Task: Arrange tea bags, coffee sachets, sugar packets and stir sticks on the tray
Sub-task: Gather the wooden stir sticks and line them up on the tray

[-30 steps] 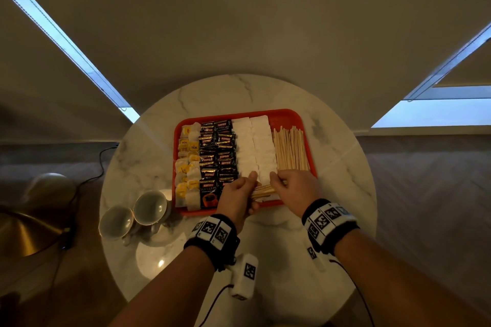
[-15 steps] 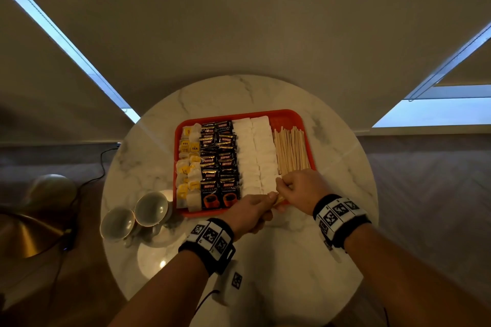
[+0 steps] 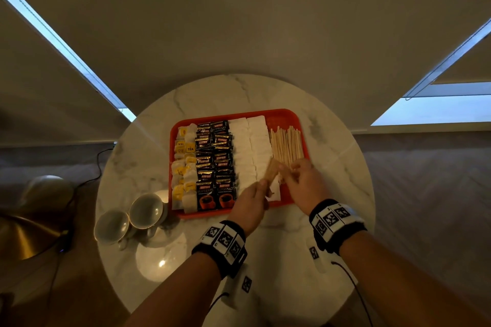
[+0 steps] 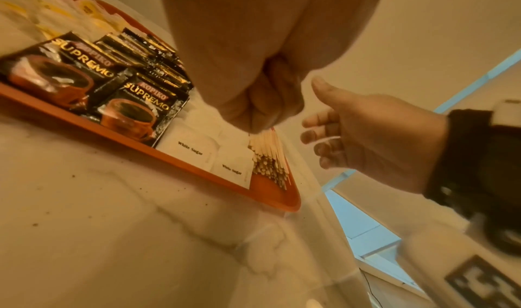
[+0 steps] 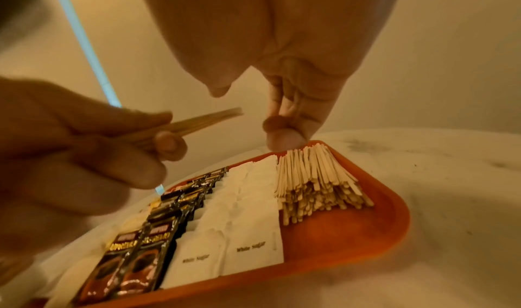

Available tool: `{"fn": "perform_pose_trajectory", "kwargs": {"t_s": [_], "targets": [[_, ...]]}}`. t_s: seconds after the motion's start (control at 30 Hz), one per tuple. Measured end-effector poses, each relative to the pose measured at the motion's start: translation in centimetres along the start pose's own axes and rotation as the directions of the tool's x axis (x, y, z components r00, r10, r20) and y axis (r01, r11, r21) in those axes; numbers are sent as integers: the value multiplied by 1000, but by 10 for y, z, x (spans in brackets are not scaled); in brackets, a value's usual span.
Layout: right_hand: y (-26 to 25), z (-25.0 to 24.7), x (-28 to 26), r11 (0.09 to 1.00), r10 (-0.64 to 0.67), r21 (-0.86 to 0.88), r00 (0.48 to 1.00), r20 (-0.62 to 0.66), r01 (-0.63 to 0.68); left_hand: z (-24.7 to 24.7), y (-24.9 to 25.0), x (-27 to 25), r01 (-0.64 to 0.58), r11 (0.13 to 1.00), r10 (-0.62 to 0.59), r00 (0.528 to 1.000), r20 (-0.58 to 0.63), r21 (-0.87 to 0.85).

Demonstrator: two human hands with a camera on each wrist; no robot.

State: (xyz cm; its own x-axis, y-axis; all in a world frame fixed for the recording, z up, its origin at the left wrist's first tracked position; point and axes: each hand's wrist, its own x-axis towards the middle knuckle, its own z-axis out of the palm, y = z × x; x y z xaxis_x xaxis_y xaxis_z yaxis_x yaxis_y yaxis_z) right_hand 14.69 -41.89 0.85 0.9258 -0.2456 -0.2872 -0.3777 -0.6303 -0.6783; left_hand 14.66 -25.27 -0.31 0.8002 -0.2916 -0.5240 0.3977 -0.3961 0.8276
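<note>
A red tray [image 3: 281, 121] holds tea bags [image 3: 184, 167] on the left, then black coffee sachets [image 3: 215, 162], white sugar packets [image 3: 251, 146] and a pile of wooden stir sticks [image 3: 287, 143] on the right. My left hand [image 3: 252, 199] pinches a small bundle of stir sticks [image 3: 271, 172] above the tray's near right part, tips pointing away. In the right wrist view the bundle [image 5: 208, 121] points at the gap between my right thumb and fingers [image 5: 284, 132] without touching them. My right hand [image 3: 305, 183] hovers over the near end of the pile with relaxed fingers and holds nothing.
The tray sits on a round marble table [image 3: 332, 194] against a plain wall. Two cups [image 3: 146, 210] [image 3: 111, 225] stand left of the tray near the table edge. A brass lamp [image 3: 26, 220] and a cable lie beyond the table's left side.
Both hands held the bundle at the tray's front edge. The left hand has now carried it forward over the tray, and the right hand has let go and moved toward the pile.
</note>
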Motion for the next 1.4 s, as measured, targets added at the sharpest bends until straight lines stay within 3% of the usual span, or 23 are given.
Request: {"fn": "perform_pose_trajectory", "kwargs": {"t_s": [0.1, 0.2, 0.3, 0.5, 0.73, 0.83, 0.93, 1.03, 1.17, 1.4], "targets": [[2, 3, -4, 1000, -23, 0, 994, 108, 23, 12, 5, 13, -38, 998, 45, 985, -167, 42], [7, 7, 4, 994, 5, 107, 994, 109, -17, 35, 16, 21, -135, 961, 165, 980, -107, 240], [10, -3, 21, 978, 106, 171, 990, 93, -121, 57, 23, 32, -196, 939, 219, 975, -49, 282], [25, -27, 68, 968, 192, 136, 970, 148, -212, 74, 41, 64, -148, 900, 169, 986, -15, 409], [21, -25, 122, 988, 128, -105, 979, 159, -112, 62, 33, 101, -35, 908, 179, 934, -311, 417], [18, -22, 132, 969, 125, -230, 979, 158, -86, 58, 31, 114, -13, 900, 156, 943, -293, 436], [21, -22, 133, 973, 133, -207, 979, 155, -99, 59, 28, 123, 7, 898, 126, 954, -272, 441], [30, -22, 129, 978, 137, -179, 980, 144, -110, 63, 23, 126, -12, 901, 151, 946, -288, 434], [41, -24, 124, 959, 83, -278, 994, 78, -58, 66, 22, 128, -32, 888, 197, 928, -318, 458], [50, -17, 125, 982, 85, -173, 994, 65, -73, 66, 20, 131, -25, 888, 178, 939, -294, 458]]}}
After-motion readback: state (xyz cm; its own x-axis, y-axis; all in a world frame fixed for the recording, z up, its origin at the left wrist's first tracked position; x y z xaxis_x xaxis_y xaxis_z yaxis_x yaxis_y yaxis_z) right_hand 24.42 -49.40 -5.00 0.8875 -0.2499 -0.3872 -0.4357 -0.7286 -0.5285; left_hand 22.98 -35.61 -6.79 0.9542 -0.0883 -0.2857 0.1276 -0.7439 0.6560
